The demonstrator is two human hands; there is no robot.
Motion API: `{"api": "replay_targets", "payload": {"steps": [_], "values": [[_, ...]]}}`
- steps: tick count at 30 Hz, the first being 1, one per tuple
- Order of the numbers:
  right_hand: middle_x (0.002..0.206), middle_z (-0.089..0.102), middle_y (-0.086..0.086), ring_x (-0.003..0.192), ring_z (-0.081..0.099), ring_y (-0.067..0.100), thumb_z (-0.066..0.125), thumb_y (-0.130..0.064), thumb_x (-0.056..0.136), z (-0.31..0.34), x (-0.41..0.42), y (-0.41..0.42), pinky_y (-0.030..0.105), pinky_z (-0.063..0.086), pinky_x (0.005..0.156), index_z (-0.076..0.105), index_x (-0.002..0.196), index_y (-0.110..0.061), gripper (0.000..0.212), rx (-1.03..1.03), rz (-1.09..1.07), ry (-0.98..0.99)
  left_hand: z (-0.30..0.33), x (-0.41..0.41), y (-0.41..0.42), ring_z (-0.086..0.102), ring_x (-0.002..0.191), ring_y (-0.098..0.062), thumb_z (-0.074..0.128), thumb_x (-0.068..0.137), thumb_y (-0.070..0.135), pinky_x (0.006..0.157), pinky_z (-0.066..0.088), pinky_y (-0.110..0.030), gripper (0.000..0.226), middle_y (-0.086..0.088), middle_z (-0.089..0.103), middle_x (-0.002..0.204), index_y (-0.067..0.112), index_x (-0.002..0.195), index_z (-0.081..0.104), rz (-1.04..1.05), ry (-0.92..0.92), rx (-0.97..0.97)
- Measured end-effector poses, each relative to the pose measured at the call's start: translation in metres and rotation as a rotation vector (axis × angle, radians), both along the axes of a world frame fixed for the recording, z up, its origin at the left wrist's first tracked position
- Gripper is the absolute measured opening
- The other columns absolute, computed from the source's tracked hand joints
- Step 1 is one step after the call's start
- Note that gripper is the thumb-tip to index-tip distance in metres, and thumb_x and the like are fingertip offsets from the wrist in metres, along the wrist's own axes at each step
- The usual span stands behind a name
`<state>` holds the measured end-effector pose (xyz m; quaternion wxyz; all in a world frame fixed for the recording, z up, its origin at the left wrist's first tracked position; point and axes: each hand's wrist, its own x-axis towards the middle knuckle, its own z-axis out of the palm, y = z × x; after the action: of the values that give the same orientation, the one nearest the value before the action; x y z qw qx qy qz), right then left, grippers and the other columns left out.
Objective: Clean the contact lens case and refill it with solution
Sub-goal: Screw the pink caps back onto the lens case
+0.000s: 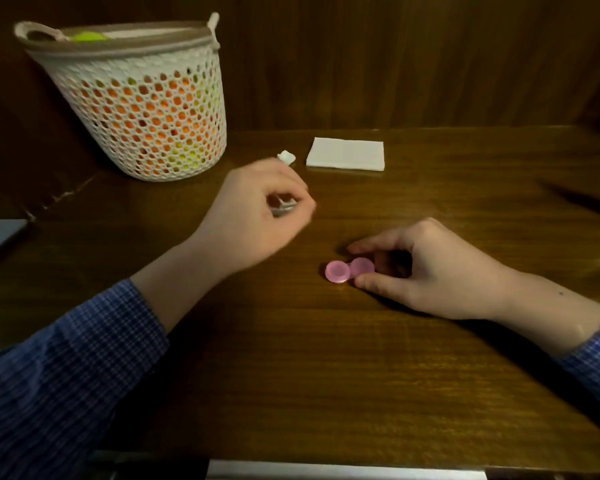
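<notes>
Mid-surface [326, 375], pink case [349, 270] lies flat, both caps apparently still on. Right hand [426, 268] pinches its right half between thumb and fingers, steadying it. Left hand [257, 209] hangs above the surface left of the case, blurred, fingers curled round a small greyish item [283, 206]; can't tell what it is. Step looks like early cleaning or opening. Next likely needs a cap twisted off while the right grip holds firm. Folded tissue [345, 154] and white scrap [286, 156] sit behind, basket [146, 109] far left. No solution bottle visible.
</notes>
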<state>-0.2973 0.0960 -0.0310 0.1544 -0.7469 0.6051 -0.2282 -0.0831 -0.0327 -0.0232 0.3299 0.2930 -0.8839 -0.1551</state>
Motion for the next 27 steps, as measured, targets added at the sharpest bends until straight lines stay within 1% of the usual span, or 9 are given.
{"api": "replay_targets", "payload": {"steps": [3,6,9,11,15,17,19,22,27], "values": [[0.078,0.07,-0.014,0.063,0.064,0.003,0.073,-0.044,0.087,-0.004,-0.003,-0.001,0.013,0.045,0.051,0.063,0.133,-0.034,0.049,0.027,0.005,-0.093,-0.004,0.005,-0.027,0.06,0.097,-0.009,0.077,0.089,0.026,0.077,0.05,-0.017,0.034,0.005,0.059,0.126,0.024,0.123,0.07,0.239,-0.074,-0.002],[0.079,0.071,-0.014,0.062,0.066,0.006,0.069,-0.05,0.083,-0.003,-0.005,-0.002,0.014,0.047,0.053,0.063,0.127,-0.038,0.046,0.007,-0.03,-0.217,-0.012,0.005,-0.044,0.054,0.1,-0.009,0.079,0.086,0.032,0.084,0.047,-0.026,0.051,0.004,0.054,0.134,0.029,0.133,0.058,0.257,-0.233,0.09],[0.076,0.07,-0.014,0.064,0.066,0.006,0.068,-0.041,0.087,-0.003,-0.009,-0.004,0.016,0.051,0.058,0.064,0.118,-0.04,0.032,-0.061,-0.057,-0.272,-0.017,0.001,-0.049,0.047,0.071,-0.002,0.075,0.089,0.03,0.065,0.042,-0.018,0.045,0.009,0.056,0.128,0.036,0.129,0.054,0.188,-0.293,0.151],[0.075,0.07,-0.013,0.065,0.066,0.007,0.067,-0.034,0.089,-0.004,-0.012,-0.005,0.019,0.054,0.061,0.066,0.116,-0.039,0.027,-0.094,-0.066,-0.291,-0.018,0.001,-0.048,0.051,0.064,-0.002,0.073,0.092,0.029,0.056,0.038,-0.013,0.036,0.013,0.054,0.12,0.04,0.122,0.055,0.177,-0.295,0.16],[0.077,0.07,-0.013,0.078,0.068,0.009,0.069,-0.03,0.091,-0.006,-0.016,-0.008,0.026,0.058,0.068,0.069,0.113,-0.036,0.023,-0.211,-0.125,-0.287,-0.016,-0.001,-0.036,0.057,0.068,0.001,0.071,0.095,0.033,0.054,0.041,-0.01,0.024,0.022,0.054,0.106,0.041,0.115,0.059,0.14,-0.168,0.132],[0.09,0.069,-0.016,0.09,0.066,0.006,0.068,-0.03,0.09,-0.003,-0.016,-0.008,0.025,0.057,0.076,0.071,0.113,-0.032,0.023,-0.349,-0.135,-0.224,-0.011,-0.008,-0.022,0.061,0.088,0.012,0.071,0.095,0.031,0.064,0.048,-0.005,0.021,0.022,0.061,0.106,0.038,0.113,0.063,0.043,0.013,0.195],[0.102,0.068,-0.008,0.093,0.065,0.01,0.069,-0.026,0.091,0.0,-0.017,-0.009,0.026,0.057,0.075,0.074,0.114,-0.023,0.024,-0.469,-0.119,-0.174,-0.008,-0.019,-0.003,0.065,0.1,0.004,0.073,0.094,0.025,0.077,0.054,-0.01,0.021,0.016,0.067,0.105,0.033,0.113,0.068,-0.088,0.134,0.289],[0.109,0.067,0.0,0.094,0.065,0.014,0.072,-0.021,0.092,0.003,-0.019,-0.01,0.026,0.058,0.076,0.076,0.114,-0.015,0.023,-0.579,-0.062,-0.078,-0.01,-0.035,0.02,0.071,0.096,-0.008,0.073,0.094,0.021,0.079,0.06,-0.022,0.02,0.013,0.072,0.102,0.029,0.112,0.07,-0.207,0.164,0.38],[0.106,0.073,0.001,0.093,0.069,0.013,0.069,-0.024,0.094,0.009,-0.024,-0.008,0.031,0.06,0.075,0.078,0.111,-0.013,0.022,-0.577,0.05,0.029,-0.009,-0.038,0.026,0.072,0.094,-0.007,0.074,0.093,0.018,0.081,0.059,-0.02,0.021,0.016,0.073,0.099,0.025,0.113,0.073,-0.205,0.183,0.43]]}}
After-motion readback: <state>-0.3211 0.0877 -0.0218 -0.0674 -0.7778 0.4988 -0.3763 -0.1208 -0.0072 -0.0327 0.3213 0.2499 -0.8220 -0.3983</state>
